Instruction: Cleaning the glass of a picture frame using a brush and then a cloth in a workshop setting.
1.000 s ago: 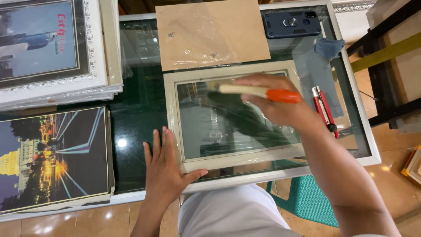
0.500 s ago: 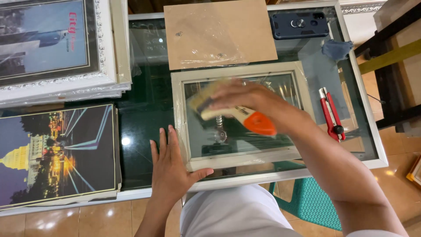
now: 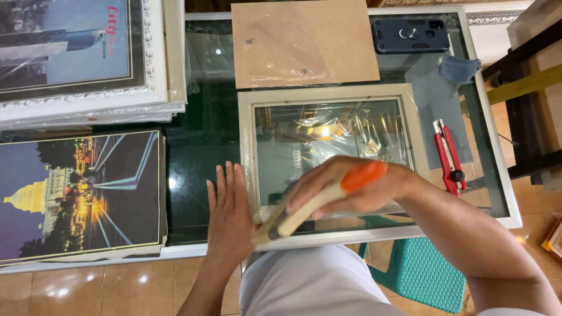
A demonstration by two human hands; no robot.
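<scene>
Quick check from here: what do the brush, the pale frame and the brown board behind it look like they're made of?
Brush: pale handle, probably wood, with a glossy orange end that looks like plastic or paint; the bristles are blurred. Frame: off-white matte moulding, wood or plastic, still under crinkled clear film; its centre reflects like glass. Board: flat tan sheet, likely hardboard, also under film.
</scene>
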